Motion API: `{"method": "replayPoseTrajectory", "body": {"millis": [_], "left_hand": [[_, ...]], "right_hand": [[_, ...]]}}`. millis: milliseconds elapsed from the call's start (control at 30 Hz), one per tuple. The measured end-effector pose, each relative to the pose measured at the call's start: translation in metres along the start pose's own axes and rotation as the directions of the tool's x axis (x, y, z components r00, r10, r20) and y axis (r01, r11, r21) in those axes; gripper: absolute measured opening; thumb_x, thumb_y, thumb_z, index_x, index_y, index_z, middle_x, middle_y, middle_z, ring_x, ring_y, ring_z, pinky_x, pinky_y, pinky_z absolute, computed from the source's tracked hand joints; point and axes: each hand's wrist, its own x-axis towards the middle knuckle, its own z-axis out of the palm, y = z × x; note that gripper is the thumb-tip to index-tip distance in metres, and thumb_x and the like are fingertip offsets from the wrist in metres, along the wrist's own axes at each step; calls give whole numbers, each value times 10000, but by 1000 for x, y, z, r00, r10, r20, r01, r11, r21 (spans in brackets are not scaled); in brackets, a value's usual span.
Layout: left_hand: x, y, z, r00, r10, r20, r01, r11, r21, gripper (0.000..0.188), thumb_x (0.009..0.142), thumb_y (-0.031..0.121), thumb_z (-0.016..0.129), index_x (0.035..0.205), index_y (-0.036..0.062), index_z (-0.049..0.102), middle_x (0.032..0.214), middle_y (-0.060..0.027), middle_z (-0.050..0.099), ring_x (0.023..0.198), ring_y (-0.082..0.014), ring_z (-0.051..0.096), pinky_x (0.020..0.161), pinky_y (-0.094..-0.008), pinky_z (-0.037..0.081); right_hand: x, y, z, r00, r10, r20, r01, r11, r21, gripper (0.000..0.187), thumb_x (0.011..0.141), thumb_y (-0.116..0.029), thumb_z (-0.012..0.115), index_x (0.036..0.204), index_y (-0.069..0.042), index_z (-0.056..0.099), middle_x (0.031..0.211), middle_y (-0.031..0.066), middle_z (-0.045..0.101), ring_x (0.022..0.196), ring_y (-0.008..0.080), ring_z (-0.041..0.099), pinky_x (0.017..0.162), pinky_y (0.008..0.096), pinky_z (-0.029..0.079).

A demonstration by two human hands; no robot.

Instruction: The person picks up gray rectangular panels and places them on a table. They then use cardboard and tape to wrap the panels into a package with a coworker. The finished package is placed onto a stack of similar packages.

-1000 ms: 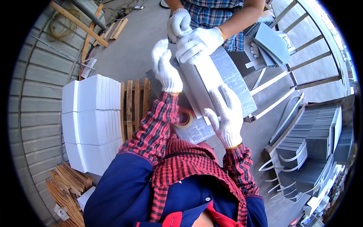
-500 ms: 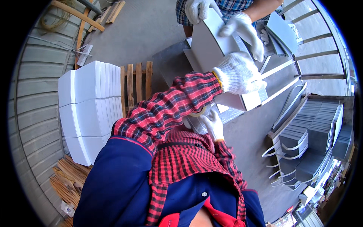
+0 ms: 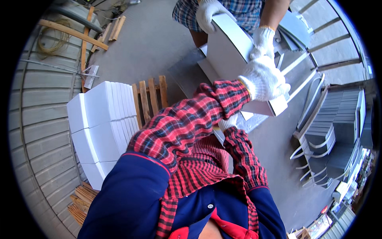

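Observation:
A white cardboard box [image 3: 227,53] stands on a grey table partly wrapped in clear plastic [image 3: 254,122]. My left hand [image 3: 263,79], in a white knit glove, reaches across and curls closed over the near right end of the box. My right hand [image 3: 228,122], also gloved, sits low beside the table, under my left sleeve; its fingers are hidden. Opposite me, a co-worker's gloved hand [image 3: 211,15] grips the far top edge of the box. The co-worker's other glove [image 3: 262,43] rests on the box, touching my left hand.
White boxes [image 3: 97,123] are stacked at left beside a wooden pallet [image 3: 150,97]. Bundled grey boards with loose white straps [image 3: 330,131] stand at right. Grey sheets [image 3: 294,30] and a metal rail frame [image 3: 330,42] are at the far right. Wooden strips [image 3: 81,201] lie near the left wall.
The view has shifted. My right hand has slipped under my left sleeve, and the tape roll beside it is hidden now. The co-worker's hand on the right has drawn in against my left hand.

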Motion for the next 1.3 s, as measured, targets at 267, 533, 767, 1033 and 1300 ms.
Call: {"method": "replayPoseTrajectory", "body": {"millis": [267,533,767,1033,1300], "left_hand": [[0,-1,-9,998,-57,-26,56,998,-34,317,937,365,525,912,164,769,808,-83,736,768,-266,710,682,-439,529],[-9,8,11,944,-127,-305,59,973,-221,171,895,314,642,948,181,736,869,-74,686,839,-260,656,741,-402,516],[-50,101,-28,784,-614,-90,348,556,-755,235,935,283,655,954,62,735,899,-106,702,821,-242,665,776,-352,522],[-60,158,-67,579,-110,808,807,-60,-587,588,1004,583,465,1089,43,682,884,-85,690,808,-159,640,748,-263,500],[-65,178,-53,752,-127,646,626,-166,-762,401,1044,363,508,1177,9,641,839,-71,670,686,-132,595,647,-264,480]], "right_hand": [[-105,-54,-128,964,219,153,-168,942,-290,412,743,-262,763,1052,-67,574,944,225,674,874,426,661,752,474,521],[-234,-31,-270,861,501,92,-432,622,653,568,694,-52,650,1253,-6,561,998,73,633,860,165,633,774,312,543],[-232,-78,-348,936,336,-104,-114,569,814,587,730,-80,635,1307,-9,550,1027,85,629,840,157,618,773,304,523],[-212,-92,-365,902,-222,-371,295,943,154,574,668,1,723,1227,-38,602,1166,138,627,1070,263,620,936,372,502],[-210,-107,-370,780,-500,-376,477,864,-159,564,688,-34,796,1217,-68,603,1166,176,608,1080,353,610,911,429,515]]}}
